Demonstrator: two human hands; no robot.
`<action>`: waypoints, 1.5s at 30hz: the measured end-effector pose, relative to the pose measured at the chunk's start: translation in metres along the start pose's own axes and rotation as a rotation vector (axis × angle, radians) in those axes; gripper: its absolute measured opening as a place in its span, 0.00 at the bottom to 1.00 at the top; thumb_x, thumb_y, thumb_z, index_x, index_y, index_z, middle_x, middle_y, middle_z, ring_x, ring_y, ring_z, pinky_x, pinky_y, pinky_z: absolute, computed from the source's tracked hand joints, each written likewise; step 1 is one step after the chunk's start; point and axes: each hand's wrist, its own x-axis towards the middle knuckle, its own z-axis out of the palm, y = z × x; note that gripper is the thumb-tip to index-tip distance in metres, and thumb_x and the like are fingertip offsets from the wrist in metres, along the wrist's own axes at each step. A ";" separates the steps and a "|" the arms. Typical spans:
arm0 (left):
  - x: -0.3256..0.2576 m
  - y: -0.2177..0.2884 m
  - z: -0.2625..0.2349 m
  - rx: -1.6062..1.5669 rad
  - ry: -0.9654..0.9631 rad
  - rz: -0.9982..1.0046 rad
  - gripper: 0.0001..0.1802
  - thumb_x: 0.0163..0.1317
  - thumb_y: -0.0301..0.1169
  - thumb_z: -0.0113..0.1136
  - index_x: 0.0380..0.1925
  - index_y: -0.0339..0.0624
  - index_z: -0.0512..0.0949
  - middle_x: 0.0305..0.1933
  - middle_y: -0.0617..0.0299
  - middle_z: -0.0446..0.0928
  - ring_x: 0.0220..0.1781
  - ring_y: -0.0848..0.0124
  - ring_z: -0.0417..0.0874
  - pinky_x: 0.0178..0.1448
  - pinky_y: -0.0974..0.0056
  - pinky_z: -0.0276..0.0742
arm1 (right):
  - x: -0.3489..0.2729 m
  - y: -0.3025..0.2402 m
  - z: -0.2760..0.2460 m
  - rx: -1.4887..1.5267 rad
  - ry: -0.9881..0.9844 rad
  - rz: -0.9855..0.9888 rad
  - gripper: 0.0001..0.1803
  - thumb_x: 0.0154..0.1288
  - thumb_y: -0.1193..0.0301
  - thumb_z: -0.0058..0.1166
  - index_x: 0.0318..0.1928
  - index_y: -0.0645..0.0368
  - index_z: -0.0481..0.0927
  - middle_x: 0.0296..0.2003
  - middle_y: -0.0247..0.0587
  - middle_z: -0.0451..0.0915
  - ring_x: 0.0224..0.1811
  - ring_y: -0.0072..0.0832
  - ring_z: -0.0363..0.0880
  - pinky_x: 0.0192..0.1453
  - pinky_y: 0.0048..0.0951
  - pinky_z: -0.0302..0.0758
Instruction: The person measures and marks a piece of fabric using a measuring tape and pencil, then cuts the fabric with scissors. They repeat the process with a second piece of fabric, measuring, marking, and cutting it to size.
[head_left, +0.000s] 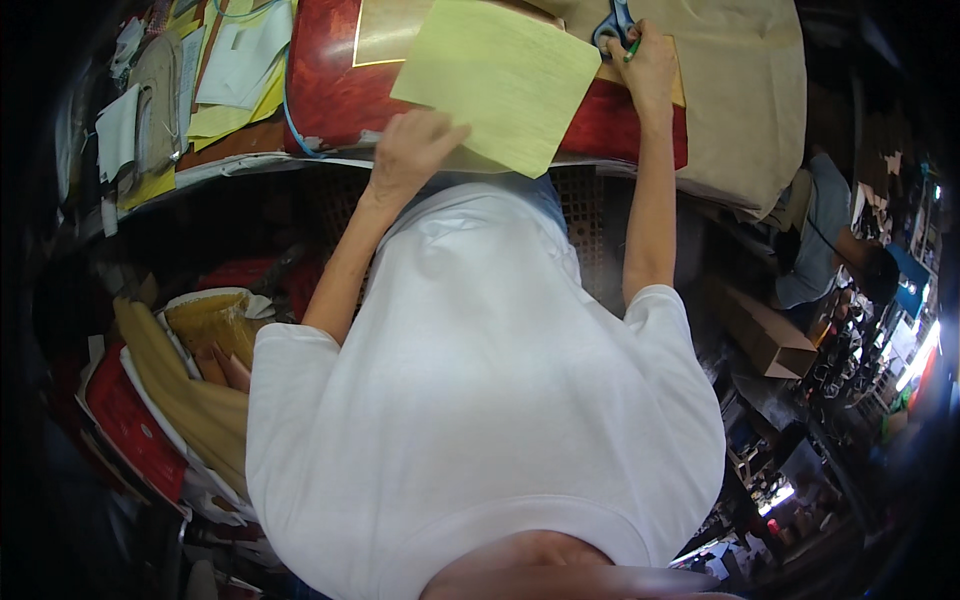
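Left hand (415,150) gripping yellow sheet (497,80), right hand (645,65) — green pen (632,50)

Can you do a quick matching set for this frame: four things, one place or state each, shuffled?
Things:
1. pale yellow paper sheet
2. blue-handled scissors
3. green pen
4. glossy red board with gold border line

Places or states:
A. in the right hand
B. flat on the table, under the sheet
C. held at its lower edge by the left hand
D. on the brown paper just above the right hand

Pairs: 1-C, 2-D, 3-A, 4-B
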 end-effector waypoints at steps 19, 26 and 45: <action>0.054 0.054 0.001 -1.892 -0.115 -1.005 0.23 0.67 0.23 0.58 0.62 0.34 0.71 0.54 0.60 0.78 0.50 0.78 0.81 0.54 0.72 0.82 | -0.114 -0.079 -0.081 1.625 -0.091 0.558 0.23 0.60 0.62 0.66 0.46 0.59 0.69 0.26 0.34 0.74 0.21 0.20 0.72 0.22 0.22 0.68; 0.147 0.026 -0.025 -1.609 0.731 -0.651 0.16 0.64 0.25 0.60 0.53 0.37 0.79 0.50 0.58 0.83 0.46 0.69 0.84 0.49 0.64 0.82 | -0.141 -0.123 -0.115 1.622 -0.236 0.240 0.41 0.35 0.48 0.81 0.39 0.51 0.62 0.33 0.38 0.76 0.33 0.24 0.74 0.34 0.24 0.70; 0.101 0.046 0.037 -1.553 0.700 -0.907 0.27 0.63 0.21 0.63 0.63 0.35 0.70 0.41 0.66 0.78 0.39 0.79 0.81 0.50 0.74 0.82 | -0.174 -0.146 -0.048 1.227 -0.420 0.585 0.20 0.57 0.75 0.65 0.32 0.53 0.61 0.25 0.29 0.71 0.23 0.14 0.69 0.26 0.18 0.70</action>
